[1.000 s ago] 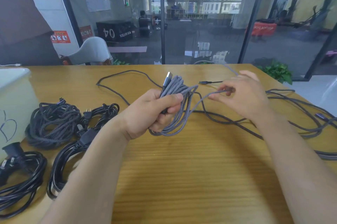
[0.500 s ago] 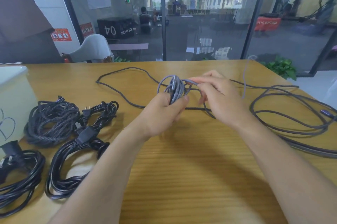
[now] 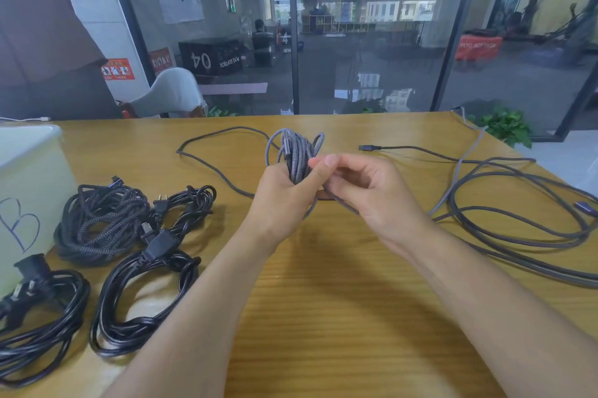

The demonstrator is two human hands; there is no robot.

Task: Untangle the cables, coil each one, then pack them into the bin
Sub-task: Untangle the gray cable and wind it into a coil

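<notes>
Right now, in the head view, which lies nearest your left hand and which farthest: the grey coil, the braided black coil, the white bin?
From the left hand:
1. Grey coil, gripped in that hand.
2. Braided black coil, on the table to the left.
3. White bin, at the far left edge.
</notes>
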